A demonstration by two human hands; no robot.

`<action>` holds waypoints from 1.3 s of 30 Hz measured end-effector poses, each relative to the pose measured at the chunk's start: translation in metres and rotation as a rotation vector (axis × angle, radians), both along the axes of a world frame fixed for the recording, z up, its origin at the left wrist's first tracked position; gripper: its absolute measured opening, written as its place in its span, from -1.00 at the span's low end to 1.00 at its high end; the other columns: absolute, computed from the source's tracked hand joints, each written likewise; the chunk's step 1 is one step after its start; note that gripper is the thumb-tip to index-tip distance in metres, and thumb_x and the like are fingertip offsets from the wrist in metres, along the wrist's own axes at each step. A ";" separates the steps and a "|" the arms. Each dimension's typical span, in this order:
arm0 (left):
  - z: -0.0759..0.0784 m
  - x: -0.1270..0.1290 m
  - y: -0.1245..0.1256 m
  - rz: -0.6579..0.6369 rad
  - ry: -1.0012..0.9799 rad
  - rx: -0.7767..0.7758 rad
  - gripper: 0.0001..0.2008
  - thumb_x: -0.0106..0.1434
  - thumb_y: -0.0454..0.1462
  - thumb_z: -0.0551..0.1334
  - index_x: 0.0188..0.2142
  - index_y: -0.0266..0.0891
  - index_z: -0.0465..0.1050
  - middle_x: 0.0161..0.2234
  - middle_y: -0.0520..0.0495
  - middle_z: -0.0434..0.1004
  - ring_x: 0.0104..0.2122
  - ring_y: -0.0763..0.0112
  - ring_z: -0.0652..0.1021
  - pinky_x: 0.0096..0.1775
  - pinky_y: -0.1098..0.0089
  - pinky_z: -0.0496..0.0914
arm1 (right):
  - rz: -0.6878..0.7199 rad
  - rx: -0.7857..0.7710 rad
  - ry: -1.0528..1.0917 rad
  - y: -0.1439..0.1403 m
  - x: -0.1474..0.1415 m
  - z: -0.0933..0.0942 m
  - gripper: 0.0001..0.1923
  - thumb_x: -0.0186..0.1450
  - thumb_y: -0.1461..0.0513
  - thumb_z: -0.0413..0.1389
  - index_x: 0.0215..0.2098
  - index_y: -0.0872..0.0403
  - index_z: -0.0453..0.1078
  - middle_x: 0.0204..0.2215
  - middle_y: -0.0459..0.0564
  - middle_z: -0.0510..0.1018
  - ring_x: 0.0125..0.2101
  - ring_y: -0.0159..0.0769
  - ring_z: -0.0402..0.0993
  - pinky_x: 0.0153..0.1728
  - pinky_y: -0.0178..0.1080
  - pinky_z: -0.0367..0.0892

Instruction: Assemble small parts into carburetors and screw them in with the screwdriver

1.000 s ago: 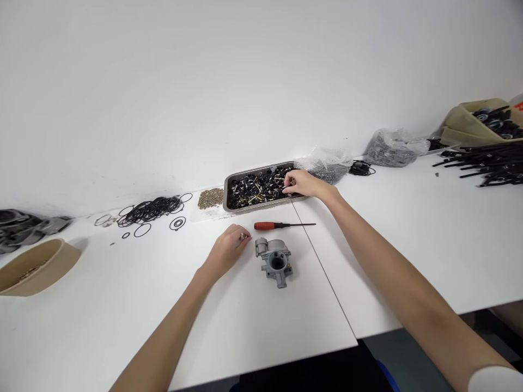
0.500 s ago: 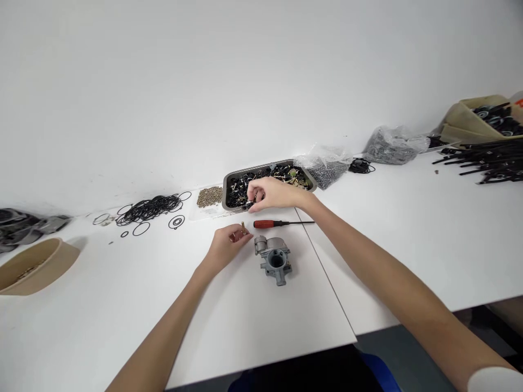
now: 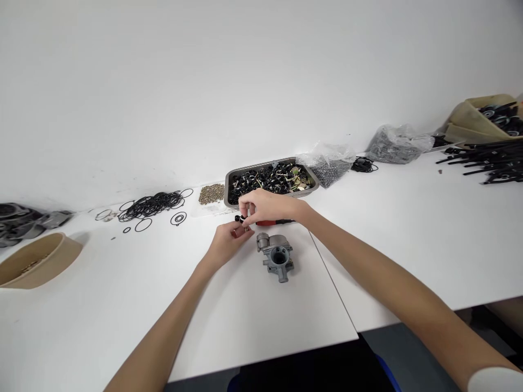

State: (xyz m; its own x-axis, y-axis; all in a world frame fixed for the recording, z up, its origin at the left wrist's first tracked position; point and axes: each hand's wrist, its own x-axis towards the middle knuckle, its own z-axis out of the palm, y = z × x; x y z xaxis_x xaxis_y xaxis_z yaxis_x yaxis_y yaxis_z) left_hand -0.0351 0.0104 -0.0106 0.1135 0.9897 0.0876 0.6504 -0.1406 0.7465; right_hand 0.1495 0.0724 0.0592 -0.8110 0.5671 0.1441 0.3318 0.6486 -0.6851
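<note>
My left hand (image 3: 229, 241) is closed on a small brass part, now mostly hidden by the fingers. Just above it, my right hand (image 3: 263, 207) pinches a small black part (image 3: 239, 218) with a light band, and the two hands meet over the table. Near the left fingertips stands a grey metal carburetor (image 3: 279, 257), its round bore facing me. Behind it lies a screwdriver with a red handle (image 3: 266, 222), partly covered by my right hand. Beyond the hands is a metal tray (image 3: 231, 202) heaped with small black and brass parts.
Small brass pieces (image 3: 211, 194) lie left of the tray, then black rubber rings (image 3: 153, 207). A tan bin (image 3: 61, 261) stands at far left. Plastic bags of parts (image 3: 330, 166), black tubes (image 3: 494, 163) and a yellowish bin (image 3: 469, 122) line the wall at right.
My right hand has moved from the tray's front edge down and slightly left to my left hand, bringing the black part onto or close against the brass part.
</note>
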 end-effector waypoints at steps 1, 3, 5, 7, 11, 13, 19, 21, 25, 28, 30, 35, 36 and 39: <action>0.000 0.000 0.000 0.010 -0.002 -0.004 -0.60 0.08 -0.03 0.25 -0.60 -0.24 0.16 -0.61 0.10 0.16 -0.55 0.55 0.16 -0.45 0.42 0.11 | 0.001 0.004 -0.001 0.000 0.000 0.000 -0.84 0.13 0.21 0.24 -0.39 0.09 0.36 -0.37 -0.06 0.50 -0.35 -0.35 0.40 -0.39 -0.31 0.23; -0.001 -0.001 0.001 0.028 -0.017 -0.007 -0.59 0.07 -0.03 0.26 -0.60 -0.24 0.15 -0.61 0.10 0.16 -0.55 0.55 0.17 -0.46 0.43 0.10 | 0.006 0.004 -0.003 0.001 0.000 0.000 -0.84 0.13 0.21 0.24 -0.38 0.10 0.37 -0.36 -0.06 0.51 -0.35 -0.35 0.41 -0.38 -0.31 0.24; -0.002 -0.002 0.002 0.039 -0.052 -0.012 -0.59 0.06 -0.03 0.28 -0.60 -0.24 0.15 -0.60 0.10 0.18 -0.55 0.55 0.19 -0.46 0.43 0.11 | 0.006 -0.012 0.004 0.000 0.000 0.001 -0.85 0.13 0.22 0.24 -0.38 0.10 0.37 -0.36 -0.06 0.51 -0.34 -0.35 0.42 -0.37 -0.31 0.25; -0.001 -0.002 0.003 0.045 -0.102 -0.022 -0.59 0.05 -0.03 0.29 -0.60 -0.25 0.16 -0.60 0.10 0.21 -0.55 0.56 0.21 -0.46 0.44 0.13 | 0.002 -0.032 0.014 0.000 0.001 0.002 -0.87 0.14 0.23 0.23 -0.38 0.10 0.37 -0.37 -0.06 0.51 -0.33 -0.34 0.42 -0.36 -0.31 0.25; 0.001 -0.001 0.002 0.052 -0.188 -0.037 -0.60 0.02 -0.06 0.31 -0.61 -0.25 0.17 -0.57 0.06 0.31 -0.52 0.52 0.32 -0.42 0.43 0.22 | -0.005 -0.032 0.026 -0.002 0.001 0.004 -0.92 0.16 0.26 0.19 -0.37 0.10 0.38 -0.36 -0.03 0.52 -0.31 -0.32 0.43 -0.32 -0.30 0.25; 0.002 0.000 0.002 0.055 -0.201 -0.027 -0.60 0.01 -0.06 0.32 -0.62 -0.25 0.18 -0.57 0.04 0.34 -0.52 0.50 0.35 -0.41 0.42 0.25 | -0.007 -0.043 0.040 -0.002 0.001 0.004 -0.91 0.17 0.26 0.17 -0.34 0.10 0.38 -0.35 -0.02 0.52 -0.31 -0.33 0.43 -0.30 -0.29 0.26; 0.001 -0.003 0.005 0.042 -0.219 0.006 -0.64 0.03 -0.07 0.33 -0.61 -0.26 0.26 -0.60 0.07 0.32 -0.58 0.56 0.29 -0.40 0.41 0.31 | -0.014 -0.052 0.040 -0.002 -0.001 0.004 -0.92 0.18 0.27 0.15 -0.32 0.11 0.41 -0.40 -0.03 0.52 -0.34 -0.33 0.42 -0.32 -0.29 0.25; 0.001 -0.004 0.005 0.039 -0.224 0.007 -0.66 0.03 -0.07 0.33 -0.58 -0.27 0.31 -0.56 0.04 0.38 -0.57 0.56 0.31 -0.40 0.41 0.33 | -0.009 -0.044 0.038 -0.002 -0.001 0.004 -0.93 0.18 0.28 0.14 -0.33 0.10 0.41 -0.40 -0.04 0.52 -0.34 -0.33 0.41 -0.32 -0.29 0.24; 0.002 -0.005 0.005 0.029 -0.254 -0.032 -0.65 0.05 -0.07 0.34 -0.56 -0.28 0.32 -0.51 0.00 0.46 -0.55 0.53 0.38 -0.43 0.43 0.32 | -0.007 -0.006 0.048 -0.003 -0.001 0.005 -0.95 0.19 0.29 0.12 -0.35 0.10 0.41 -0.32 -0.04 0.53 -0.31 -0.35 0.40 -0.31 -0.31 0.23; 0.003 -0.005 0.004 0.004 -0.265 -0.050 -0.66 0.07 -0.08 0.35 -0.55 -0.26 0.30 -0.62 0.07 0.36 -0.60 0.54 0.37 -0.48 0.45 0.29 | -0.027 0.024 0.047 -0.004 0.001 0.006 -0.93 0.20 0.28 0.10 -0.35 0.10 0.41 -0.32 -0.03 0.52 -0.32 -0.35 0.39 -0.33 -0.31 0.21; 0.004 -0.005 0.004 -0.012 -0.274 -0.069 -0.68 0.07 -0.08 0.36 -0.51 -0.26 0.34 -0.64 0.09 0.35 -0.64 0.55 0.36 -0.51 0.45 0.28 | -0.038 0.034 0.052 -0.005 0.002 0.008 -0.92 0.20 0.27 0.10 -0.34 0.10 0.42 -0.33 -0.03 0.51 -0.34 -0.36 0.38 -0.34 -0.30 0.21; 0.002 -0.006 0.004 -0.026 -0.345 -0.139 -0.68 0.08 -0.08 0.37 -0.36 -0.27 0.42 -0.53 0.02 0.47 -0.62 0.53 0.41 -0.50 0.42 0.33 | -0.047 0.024 0.096 -0.009 0.006 0.017 -0.93 0.20 0.27 0.09 -0.37 0.11 0.41 -0.37 -0.05 0.50 -0.40 -0.38 0.35 -0.38 -0.30 0.18; 0.001 -0.006 0.004 -0.035 -0.370 -0.151 -0.68 0.08 -0.08 0.37 -0.36 -0.27 0.42 -0.53 0.02 0.47 -0.62 0.51 0.42 -0.49 0.41 0.35 | -0.052 0.024 0.105 -0.010 0.006 0.018 -0.93 0.20 0.29 0.09 -0.37 0.10 0.41 -0.38 -0.05 0.50 -0.40 -0.39 0.35 -0.39 -0.30 0.18; 0.002 -0.005 0.004 -0.052 -0.498 -0.177 -0.66 0.04 -0.10 0.41 -0.33 -0.27 0.40 -0.50 0.01 0.49 -0.58 0.47 0.46 -0.51 0.40 0.37 | -0.066 0.048 0.130 -0.010 0.008 0.022 -0.93 0.18 0.32 0.08 -0.39 0.09 0.41 -0.39 -0.06 0.49 -0.39 -0.38 0.35 -0.39 -0.30 0.18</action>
